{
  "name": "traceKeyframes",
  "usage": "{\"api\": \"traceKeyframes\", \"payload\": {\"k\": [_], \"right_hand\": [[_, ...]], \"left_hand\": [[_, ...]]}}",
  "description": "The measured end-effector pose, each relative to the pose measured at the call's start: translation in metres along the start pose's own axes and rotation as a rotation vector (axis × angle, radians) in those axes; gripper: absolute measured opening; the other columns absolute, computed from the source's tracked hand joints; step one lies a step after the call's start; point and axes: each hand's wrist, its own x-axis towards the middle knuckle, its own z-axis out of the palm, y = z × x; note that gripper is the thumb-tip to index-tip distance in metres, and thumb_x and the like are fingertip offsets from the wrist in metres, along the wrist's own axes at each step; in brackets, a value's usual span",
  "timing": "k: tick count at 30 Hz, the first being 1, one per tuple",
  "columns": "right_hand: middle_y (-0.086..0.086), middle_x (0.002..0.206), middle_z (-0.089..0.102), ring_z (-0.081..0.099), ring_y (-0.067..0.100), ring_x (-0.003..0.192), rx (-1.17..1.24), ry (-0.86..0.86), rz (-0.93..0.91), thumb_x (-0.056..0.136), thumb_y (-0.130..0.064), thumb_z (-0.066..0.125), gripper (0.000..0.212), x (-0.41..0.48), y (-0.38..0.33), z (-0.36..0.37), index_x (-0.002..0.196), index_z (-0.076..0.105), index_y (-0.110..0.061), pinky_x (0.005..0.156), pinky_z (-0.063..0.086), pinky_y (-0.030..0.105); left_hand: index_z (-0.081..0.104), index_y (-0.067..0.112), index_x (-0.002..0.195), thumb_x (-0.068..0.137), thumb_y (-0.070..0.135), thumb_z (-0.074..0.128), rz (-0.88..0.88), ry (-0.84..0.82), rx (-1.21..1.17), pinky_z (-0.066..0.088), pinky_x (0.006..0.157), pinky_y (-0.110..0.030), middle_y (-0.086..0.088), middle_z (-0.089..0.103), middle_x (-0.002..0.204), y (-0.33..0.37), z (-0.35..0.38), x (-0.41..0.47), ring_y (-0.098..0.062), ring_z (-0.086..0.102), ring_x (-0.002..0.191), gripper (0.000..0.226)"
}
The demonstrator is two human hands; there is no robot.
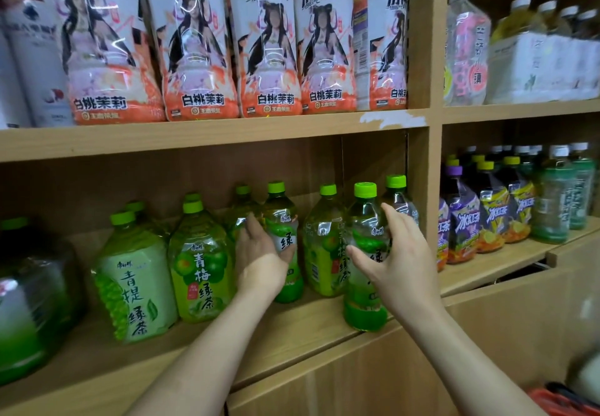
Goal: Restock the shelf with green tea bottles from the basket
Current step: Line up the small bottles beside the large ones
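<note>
Several green tea bottles with green caps stand on the middle wooden shelf (292,328). My left hand (259,253) is wrapped around one upright bottle (285,230) in the row. My right hand (399,253) grips another green tea bottle (365,253), which stands at the shelf's front edge, ahead of the others. A further bottle (324,246) stands between the two, and one (397,194) is behind my right hand by the upright post. A red basket edge (558,399) shows at the bottom right corner.
Bigger green tea bottles (201,263) stand left of my hands. White peach tea bottles (269,42) fill the shelf above. Right of the wooden divider (431,188) stand purple and yellow iced tea bottles (487,211). The shelf front left of centre has bare board.
</note>
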Motion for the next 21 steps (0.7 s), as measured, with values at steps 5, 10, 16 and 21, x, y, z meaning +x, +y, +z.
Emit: {"api": "traceKeyframes", "payload": {"k": [5, 10, 16, 21], "right_hand": [[0.014, 0.117, 0.048, 0.047, 0.026, 0.106, -0.123, 0.099, 0.032, 0.071, -0.041, 0.078, 0.080, -0.004, 0.002, 0.006, 0.138, 0.045, -0.012, 0.074, 0.037, 0.024], [0.013, 0.114, 0.047, 0.045, 0.024, 0.102, -0.150, 0.081, 0.032, 0.072, -0.043, 0.076, 0.082, -0.004, 0.005, 0.006, 0.140, 0.042, -0.013, 0.074, 0.036, 0.025], [0.008, 0.111, 0.044, 0.041, 0.022, 0.102, -0.053, 0.050, 0.093, 0.075, -0.048, 0.072, 0.085, -0.007, 0.008, 0.008, 0.147, 0.031, -0.027, 0.081, 0.038, 0.032], [-0.002, 0.098, 0.038, 0.043, 0.013, 0.082, 0.083, 0.045, 0.107, 0.077, -0.044, 0.072, 0.086, -0.011, 0.005, 0.003, 0.148, 0.026, -0.030, 0.065, 0.033, 0.018]], "left_hand": [[0.020, 0.018, 0.148, 0.091, 0.044, 0.053, 0.490, 0.102, 0.146, 0.047, 0.077, -0.025, -0.003, 0.029, 0.153, 0.040, -0.003, -0.025, -0.020, 0.054, 0.117, 0.071], [0.009, 0.014, 0.148, 0.083, 0.039, 0.067, 0.285, -0.253, 0.269, 0.046, 0.093, -0.047, -0.015, 0.040, 0.144, 0.074, 0.024, 0.006, -0.036, 0.050, 0.121, 0.091], [0.031, 0.013, 0.135, 0.083, 0.041, 0.065, 0.323, -0.149, 0.310, 0.051, 0.079, -0.041, -0.012, 0.059, 0.118, 0.070, 0.020, 0.003, -0.035, 0.059, 0.104, 0.069], [0.028, 0.014, 0.143, 0.078, 0.059, 0.063, 0.395, -0.013, 0.339, 0.052, 0.071, -0.037, -0.007, 0.067, 0.102, 0.055, -0.006, -0.023, -0.030, 0.065, 0.095, 0.086]]}}
